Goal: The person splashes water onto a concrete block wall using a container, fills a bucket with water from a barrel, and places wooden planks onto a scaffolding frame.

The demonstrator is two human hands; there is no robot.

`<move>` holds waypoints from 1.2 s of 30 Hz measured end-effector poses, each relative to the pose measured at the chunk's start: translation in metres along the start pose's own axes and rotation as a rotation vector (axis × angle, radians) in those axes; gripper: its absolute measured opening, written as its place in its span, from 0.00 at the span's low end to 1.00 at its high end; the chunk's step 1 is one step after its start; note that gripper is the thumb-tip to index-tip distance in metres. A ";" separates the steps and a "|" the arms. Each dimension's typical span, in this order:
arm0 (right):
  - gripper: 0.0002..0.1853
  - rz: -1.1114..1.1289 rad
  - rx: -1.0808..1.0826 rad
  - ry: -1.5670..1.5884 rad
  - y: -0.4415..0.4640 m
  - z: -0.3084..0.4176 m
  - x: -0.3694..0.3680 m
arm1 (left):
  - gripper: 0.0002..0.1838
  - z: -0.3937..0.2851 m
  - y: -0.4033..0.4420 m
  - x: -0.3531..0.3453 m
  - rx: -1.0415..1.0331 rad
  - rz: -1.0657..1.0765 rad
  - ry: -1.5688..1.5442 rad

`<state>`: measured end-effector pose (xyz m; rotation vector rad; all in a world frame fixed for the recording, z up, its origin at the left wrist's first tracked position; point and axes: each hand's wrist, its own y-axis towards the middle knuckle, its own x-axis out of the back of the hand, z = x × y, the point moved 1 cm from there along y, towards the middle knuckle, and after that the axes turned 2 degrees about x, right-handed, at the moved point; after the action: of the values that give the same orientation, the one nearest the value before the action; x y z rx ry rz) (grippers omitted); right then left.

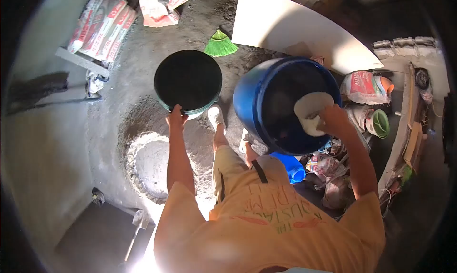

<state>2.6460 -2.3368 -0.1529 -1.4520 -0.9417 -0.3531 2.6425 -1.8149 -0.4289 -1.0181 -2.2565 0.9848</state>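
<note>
My left hand (176,117) is closed on the near rim of a round bucket (209,101) with a dark inside and a greenish edge. What the bucket contains is too dark to make out. On the right, a large blue drum (246,93) stands with its mouth toward me. Over that mouth, my right hand (332,119) grips a white plastic dipper (312,104), partly covered by the fingers. The drum's inside is in deep shadow.
A ring of pale powdery mix (131,161) lies on the floor at left. Cement bags (102,30) are stacked beyond it. A green broom head (220,43), a white board (295,28), a blue jug (291,168) and a shovel (139,220) surround me.
</note>
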 end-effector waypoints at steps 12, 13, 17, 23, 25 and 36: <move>0.22 0.117 -0.153 0.230 0.076 0.040 0.033 | 0.15 0.126 0.198 -0.137 0.239 0.143 -0.322; 0.22 0.127 -0.158 0.230 0.080 0.042 0.031 | 0.15 0.136 0.209 -0.144 0.249 0.145 -0.317; 0.22 0.099 -0.179 0.232 0.097 0.048 0.025 | 0.16 0.180 0.254 -0.170 0.326 0.211 -0.472; 0.19 0.039 -0.198 0.270 0.110 0.055 0.005 | 0.21 0.216 0.254 -0.181 0.500 0.215 -0.418; 0.18 -0.029 -0.185 0.272 0.104 0.056 -0.007 | 0.27 0.201 0.224 -0.170 0.562 0.155 0.130; 0.14 -0.217 -0.137 0.354 0.074 0.032 -0.095 | 0.14 0.150 0.101 0.077 0.004 0.410 0.564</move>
<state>2.6305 -2.3279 -0.2763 -1.3544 -0.7980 -0.8206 2.5413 -1.7706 -0.5914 -1.5671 -1.6170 0.7262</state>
